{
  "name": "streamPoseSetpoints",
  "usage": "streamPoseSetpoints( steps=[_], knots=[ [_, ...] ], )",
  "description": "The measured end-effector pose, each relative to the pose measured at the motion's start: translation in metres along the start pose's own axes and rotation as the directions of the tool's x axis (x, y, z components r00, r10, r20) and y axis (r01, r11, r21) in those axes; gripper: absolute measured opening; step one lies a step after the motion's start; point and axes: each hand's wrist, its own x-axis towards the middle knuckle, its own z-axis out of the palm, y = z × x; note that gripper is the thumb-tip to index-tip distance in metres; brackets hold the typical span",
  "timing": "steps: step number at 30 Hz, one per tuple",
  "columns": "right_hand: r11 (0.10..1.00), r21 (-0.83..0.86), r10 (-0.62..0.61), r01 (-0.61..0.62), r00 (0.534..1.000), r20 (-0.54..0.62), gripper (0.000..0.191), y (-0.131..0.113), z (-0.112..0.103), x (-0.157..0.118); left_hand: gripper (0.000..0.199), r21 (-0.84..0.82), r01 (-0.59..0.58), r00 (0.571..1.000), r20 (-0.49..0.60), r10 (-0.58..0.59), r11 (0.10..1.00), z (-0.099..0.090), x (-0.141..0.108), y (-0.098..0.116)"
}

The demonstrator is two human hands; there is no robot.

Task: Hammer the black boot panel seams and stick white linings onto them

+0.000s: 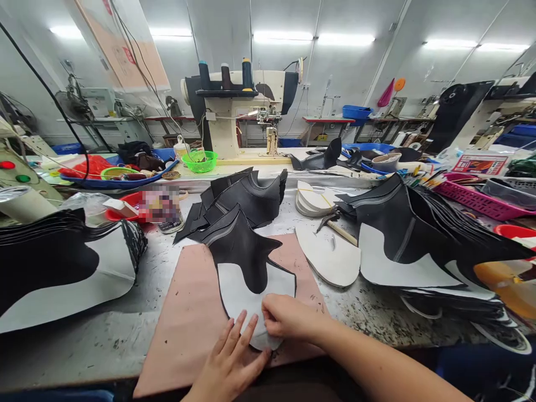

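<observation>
A black leather shoe upper [247,240] with a white lower panel [234,287] lies on a pink mat [176,318] right before me. My left hand [230,357] rests on the panel's near left edge, fingers spread and holding nothing. Curled into a fist, my right hand [288,318] presses on the panel's right half. Whatever its fingers may hold is hidden. Just beyond lie more black leather pieces [251,195]. To the right of the mat, a hammer [341,230] lies by a white rounded sheet [330,257].
Stacks of black and white uppers stand left [50,257] and right [402,240]. A sewing machine [234,117] with thread spools is at the back. A blurred can [167,215], a green basket [200,162] and a pink basket [477,198] also stand about.
</observation>
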Motion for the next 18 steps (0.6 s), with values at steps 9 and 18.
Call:
streamPoseSetpoints(
  steps=[9,18],
  knots=[
    [0.964,0.263,0.110,-0.051,0.970,-0.216,0.024,0.012,-0.048,0.052,0.070,0.170,-0.187,0.962,0.230,0.146,0.968,-0.003,-0.006,-0.012],
    [0.991,-0.109,0.045,-0.082,0.950,-0.310,0.007,0.023,-0.040,0.028,0.052,0.172,-0.150,0.985,0.110,0.132,0.974,-0.004,-0.003,-0.022]
  ],
)
